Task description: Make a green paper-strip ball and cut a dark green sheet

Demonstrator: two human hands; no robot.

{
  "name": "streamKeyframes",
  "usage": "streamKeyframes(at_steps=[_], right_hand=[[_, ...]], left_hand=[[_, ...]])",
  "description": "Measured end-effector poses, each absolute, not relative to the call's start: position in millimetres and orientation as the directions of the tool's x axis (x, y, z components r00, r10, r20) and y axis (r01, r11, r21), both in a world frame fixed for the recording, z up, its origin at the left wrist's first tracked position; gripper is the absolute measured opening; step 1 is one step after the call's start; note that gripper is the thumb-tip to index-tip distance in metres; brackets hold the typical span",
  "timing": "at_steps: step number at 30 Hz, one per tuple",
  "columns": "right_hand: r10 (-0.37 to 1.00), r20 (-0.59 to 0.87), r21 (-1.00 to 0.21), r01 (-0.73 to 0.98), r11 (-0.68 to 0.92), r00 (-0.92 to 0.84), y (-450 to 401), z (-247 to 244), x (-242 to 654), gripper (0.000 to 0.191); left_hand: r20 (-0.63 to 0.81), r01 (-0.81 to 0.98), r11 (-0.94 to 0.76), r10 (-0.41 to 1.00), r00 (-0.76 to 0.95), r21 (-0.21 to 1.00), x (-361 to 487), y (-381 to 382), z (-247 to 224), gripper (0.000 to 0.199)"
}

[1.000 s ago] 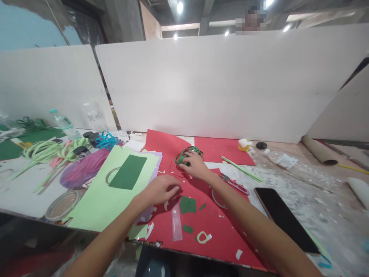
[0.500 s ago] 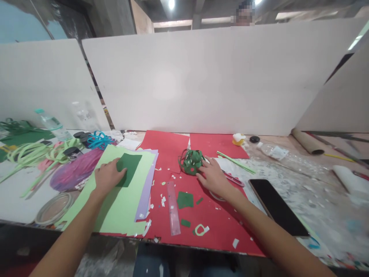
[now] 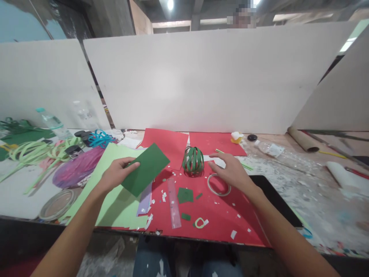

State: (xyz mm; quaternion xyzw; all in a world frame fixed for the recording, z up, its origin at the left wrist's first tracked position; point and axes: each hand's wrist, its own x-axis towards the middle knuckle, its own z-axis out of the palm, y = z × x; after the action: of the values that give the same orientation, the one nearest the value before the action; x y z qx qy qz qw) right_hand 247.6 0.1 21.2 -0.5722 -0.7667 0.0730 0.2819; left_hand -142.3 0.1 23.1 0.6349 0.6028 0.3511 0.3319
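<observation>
A dark green sheet of paper (image 3: 150, 167) is pinched by its left edge in my left hand (image 3: 117, 174), lifted and tilted above light green sheets (image 3: 115, 209). My right hand (image 3: 230, 171) hovers with fingers apart and nothing between them. Just left of its fingertips stands a round ball of green paper strips (image 3: 193, 161) on red paper (image 3: 219, 227). Below that hand lies a ring of tape (image 3: 209, 184). A clear pinkish ruler (image 3: 173, 204), a green paper pentagon (image 3: 185, 195) and small scraps lie in front of the ball.
A phone (image 3: 276, 200) lies right of the red paper, partly behind my right arm. Plastic bottles (image 3: 271, 149), a cardboard tube (image 3: 302, 140) and a yellow pot (image 3: 236, 137) stand or lie farther back. Paper strips (image 3: 30, 152) and a purple bundle (image 3: 76, 167) crowd the left. A white board (image 3: 187, 80) rises behind.
My left hand has raised the dark green paper off the light green sheets and moved it right. My right hand has come away from the strip ball, which now stands rounder, and uncovered the tape ring.
</observation>
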Motion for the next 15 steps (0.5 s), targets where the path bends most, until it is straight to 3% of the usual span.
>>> streamKeyframes(at_steps=[3, 5, 9, 11, 15], right_hand=[[0.939, 0.206, -0.763, 0.557, 0.330, -0.274, -8, 33, 227, 0.046], [0.932, 0.115, -0.868, 0.421, 0.262, -0.343, -16, 32, 210, 0.053], [0.931, 0.065, -0.887, 0.407, 0.218, -0.359, -42, 13, 190, 0.016], [0.949, 0.049, -0.889, 0.419, 0.183, -0.310, -57, -1, 185, 0.016], [0.981, 0.043, -0.873, 0.470, 0.130, -0.191, -83, -20, 178, 0.023]], left_hand=[[-0.003, 0.476, -0.088, 0.982, 0.187, 0.875, -110, -5, 36, 0.031], [-0.033, 0.473, -0.113, 0.957, 0.289, 0.874, -87, -11, 40, 0.028], [-0.104, 0.485, -0.132, 0.897, 0.429, 0.865, -63, -32, 29, 0.025], [-0.114, 0.485, -0.076, 0.930, 0.350, 0.871, -67, -45, 15, 0.024], [-0.283, 0.307, 0.192, 0.916, 0.286, 0.932, -84, -66, -17, 0.033]])
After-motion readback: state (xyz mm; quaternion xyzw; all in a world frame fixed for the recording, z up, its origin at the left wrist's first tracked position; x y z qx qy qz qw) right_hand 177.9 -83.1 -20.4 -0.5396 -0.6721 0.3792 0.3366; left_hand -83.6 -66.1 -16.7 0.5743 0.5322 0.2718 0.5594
